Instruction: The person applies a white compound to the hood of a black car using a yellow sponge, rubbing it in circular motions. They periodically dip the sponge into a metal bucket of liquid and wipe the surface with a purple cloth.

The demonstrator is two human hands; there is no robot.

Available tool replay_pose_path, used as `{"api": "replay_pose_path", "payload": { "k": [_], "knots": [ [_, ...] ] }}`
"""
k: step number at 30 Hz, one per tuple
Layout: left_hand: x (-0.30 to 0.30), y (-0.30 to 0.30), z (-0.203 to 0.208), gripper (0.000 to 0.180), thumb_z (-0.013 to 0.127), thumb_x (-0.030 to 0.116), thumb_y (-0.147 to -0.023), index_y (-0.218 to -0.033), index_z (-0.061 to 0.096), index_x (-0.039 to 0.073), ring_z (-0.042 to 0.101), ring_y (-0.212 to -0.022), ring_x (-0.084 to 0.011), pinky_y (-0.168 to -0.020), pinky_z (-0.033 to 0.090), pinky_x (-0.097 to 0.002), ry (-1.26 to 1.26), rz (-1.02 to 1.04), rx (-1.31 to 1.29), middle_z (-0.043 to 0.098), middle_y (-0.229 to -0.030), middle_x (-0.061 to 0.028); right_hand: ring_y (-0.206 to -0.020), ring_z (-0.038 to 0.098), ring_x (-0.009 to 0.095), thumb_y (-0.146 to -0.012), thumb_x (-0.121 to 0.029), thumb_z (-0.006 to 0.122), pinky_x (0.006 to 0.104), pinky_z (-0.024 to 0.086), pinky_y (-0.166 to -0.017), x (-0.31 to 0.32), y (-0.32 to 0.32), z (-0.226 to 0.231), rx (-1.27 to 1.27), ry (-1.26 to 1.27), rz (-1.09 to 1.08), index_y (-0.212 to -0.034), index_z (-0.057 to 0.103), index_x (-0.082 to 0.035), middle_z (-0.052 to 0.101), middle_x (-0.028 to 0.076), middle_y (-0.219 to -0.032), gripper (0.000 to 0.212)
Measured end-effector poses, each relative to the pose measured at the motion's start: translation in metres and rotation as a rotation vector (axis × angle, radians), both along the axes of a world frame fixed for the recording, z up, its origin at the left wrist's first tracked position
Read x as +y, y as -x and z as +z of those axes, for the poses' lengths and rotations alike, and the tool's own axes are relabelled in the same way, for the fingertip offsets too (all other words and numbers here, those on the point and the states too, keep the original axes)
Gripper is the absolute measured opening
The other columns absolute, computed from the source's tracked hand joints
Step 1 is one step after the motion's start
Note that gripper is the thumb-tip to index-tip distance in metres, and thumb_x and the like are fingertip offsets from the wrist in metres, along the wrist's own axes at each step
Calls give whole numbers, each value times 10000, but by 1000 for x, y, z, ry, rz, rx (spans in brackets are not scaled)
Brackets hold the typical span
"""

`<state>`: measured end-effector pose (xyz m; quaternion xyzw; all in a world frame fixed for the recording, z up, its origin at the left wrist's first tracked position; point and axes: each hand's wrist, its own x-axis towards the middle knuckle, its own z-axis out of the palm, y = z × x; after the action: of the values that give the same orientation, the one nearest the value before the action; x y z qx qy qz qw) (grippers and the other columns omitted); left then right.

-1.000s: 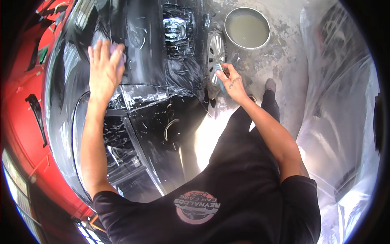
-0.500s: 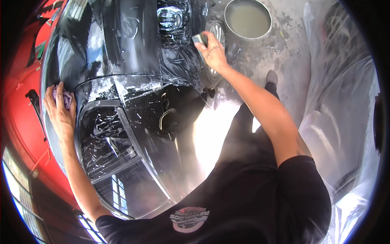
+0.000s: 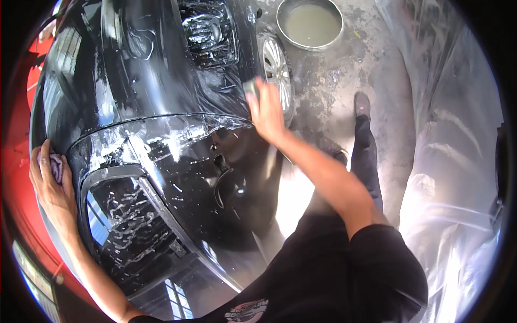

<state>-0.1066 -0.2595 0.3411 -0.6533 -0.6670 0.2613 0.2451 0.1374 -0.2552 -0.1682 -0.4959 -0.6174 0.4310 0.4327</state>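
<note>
A black car (image 3: pixel 156 91) fills the left and middle of the view, parts of it under glossy black film. My left hand (image 3: pixel 54 188) rests at the car's far-left edge, fingers curled round a bunched purple cloth (image 3: pixel 56 167). Over the right side of the car, near the wheel (image 3: pixel 276 67), is my right hand (image 3: pixel 267 110). It grips a small pale block (image 3: pixel 250 87) between thumb and fingers; motion blur hides the block's exact kind. Whitish wet streaks (image 3: pixel 172 142) mark the seam below the film. The side window (image 3: pixel 129 220) carries water trails.
A round basin (image 3: pixel 311 46) of murky liquid stands on the stained concrete floor (image 3: pixel 344 70) beyond the wheel. Clear plastic sheeting (image 3: pixel 447 161) hangs along the right. A red surface (image 3: pixel 24 215) lies beyond the car on the left. My shoe (image 3: pixel 362 105) is on the floor.
My right hand with the block has moved nearer along the car's side. My left hand keeps the cloth at the edge. The view has shifted, showing more of the wheel.
</note>
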Motion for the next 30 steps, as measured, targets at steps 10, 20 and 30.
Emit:
{"api": "replay_pose_path", "payload": {
  "k": [10,20,30],
  "knots": [
    [1,6,7,448,671,180,-1087,-1523,611,96,578,-1395,-400,-1163,469,-489,19,-46,77,623,-1475,-200,-1121,603,449,-1032,-197,720,521,508,-970,-64,-24,-8,66,47,18,-1488,531,25,597,251,-1193,542],
    [10,27,-6,428,654,234,-1111,-1520,629,111,609,-1348,-383,-1137,482,-487,39,-90,78,628,-1465,-197,-1216,610,488,-1066,-248,670,549,502,-1024,67,2,-58,72,204,-47,-1396,561,19,626,300,-1310,439],
    [15,24,-8,432,650,217,-1112,-1532,625,115,606,-1337,-390,-1123,481,-494,30,-91,43,621,-1470,-214,-1207,623,498,-1078,-246,664,540,511,-1030,106,9,-74,68,153,-69,-1421,563,39,634,322,-1295,458]
  ]
}}
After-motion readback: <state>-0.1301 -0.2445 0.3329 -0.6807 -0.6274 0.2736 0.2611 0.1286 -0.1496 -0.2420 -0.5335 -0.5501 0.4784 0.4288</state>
